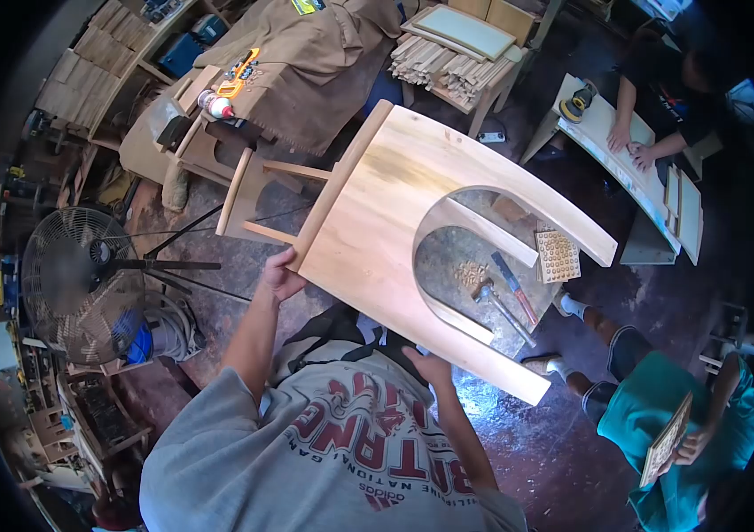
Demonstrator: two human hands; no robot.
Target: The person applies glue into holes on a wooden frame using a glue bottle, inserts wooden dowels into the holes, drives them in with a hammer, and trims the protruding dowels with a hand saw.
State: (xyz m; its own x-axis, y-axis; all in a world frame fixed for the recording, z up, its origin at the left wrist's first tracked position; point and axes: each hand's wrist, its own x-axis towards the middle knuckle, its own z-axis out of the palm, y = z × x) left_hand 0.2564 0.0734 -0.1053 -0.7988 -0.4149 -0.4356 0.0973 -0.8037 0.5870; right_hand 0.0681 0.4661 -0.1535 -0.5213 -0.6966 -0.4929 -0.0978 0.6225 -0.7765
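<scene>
A pale wooden stool-like piece with a large arched cutout and a rounded rail on one end stretches in front of me. My left hand grips its near corner by the rail, fingers curled around the edge. At the lower long edge is my right hand, its fingers partly hidden beneath the wood and seemingly closed on it. Through the arch I see a hammer, a tool with a dark and red handle, small wooden bits and a board with rows of round pieces.
A standing fan is at my left. Behind the piece, a cloth-covered bench bears a glue bottle and an orange-framed saw. One person works by a sander; another in green holds a board.
</scene>
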